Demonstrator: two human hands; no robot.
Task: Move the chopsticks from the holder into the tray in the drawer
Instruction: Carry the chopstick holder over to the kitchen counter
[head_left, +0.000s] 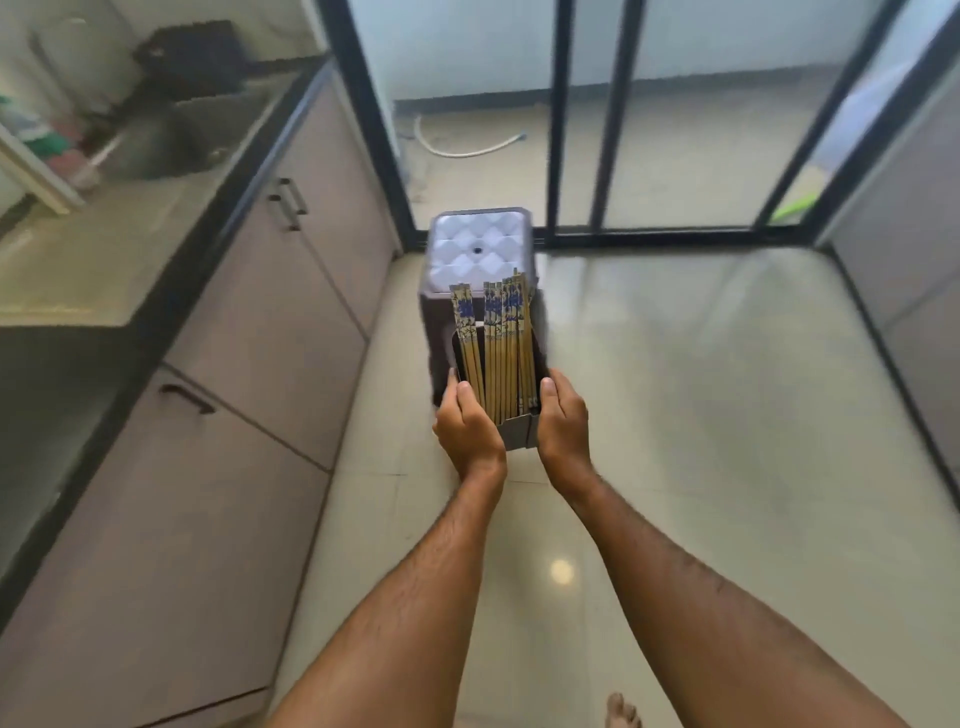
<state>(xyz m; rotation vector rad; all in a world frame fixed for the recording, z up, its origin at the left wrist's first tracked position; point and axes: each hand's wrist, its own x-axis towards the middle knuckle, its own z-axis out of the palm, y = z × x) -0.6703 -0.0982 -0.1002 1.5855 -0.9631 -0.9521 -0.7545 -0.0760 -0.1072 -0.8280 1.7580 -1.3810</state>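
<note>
Your left hand and right hand clamp the sides of the dark holder, fingers wrapped around it; the chopsticks stand inside, above the floor.

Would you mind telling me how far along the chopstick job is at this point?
Nothing looks moved yet: the chopsticks are all in the holder. In hand: the left hand and right hand grip the holder's near end over the floor. Left: no open drawer or tray is in view, so the whole transfer remains.
</note>
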